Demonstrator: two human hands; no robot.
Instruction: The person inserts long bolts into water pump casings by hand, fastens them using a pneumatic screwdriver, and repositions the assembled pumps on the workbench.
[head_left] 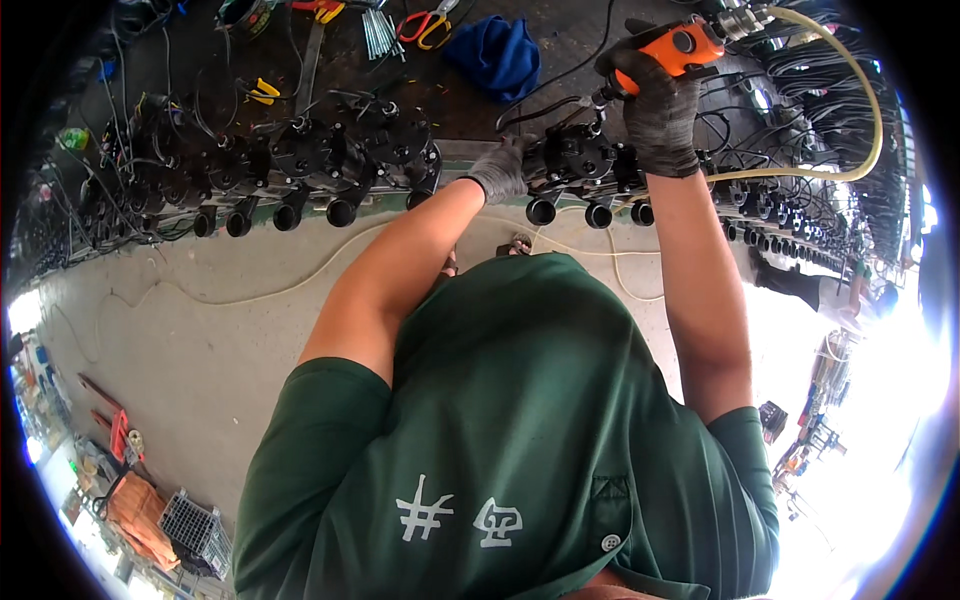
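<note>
My right hand [662,120], in a dark grey work glove, grips an orange air screwdriver [680,48] with a metal hose fitting at its end. The tool's tip points down-left at the top of a black cylindrical assembly [578,150]; whether it touches a screw I cannot make out. Also gloved, my left hand [502,170] is closed at the left side of that same assembly, its fingertips partly hidden. More black assemblies [305,150] with round, open pipe ends stand in a row along the bench edge, left of my left hand.
On the dark bench [360,85] lie a blue cloth [495,58], orange-handled scissors [428,26], long screws [381,36] and yellow-handled pliers [264,91]. A pale air hose [872,130] loops at the right. Black cables crowd both ends. A red pallet jack [118,432] stands behind left.
</note>
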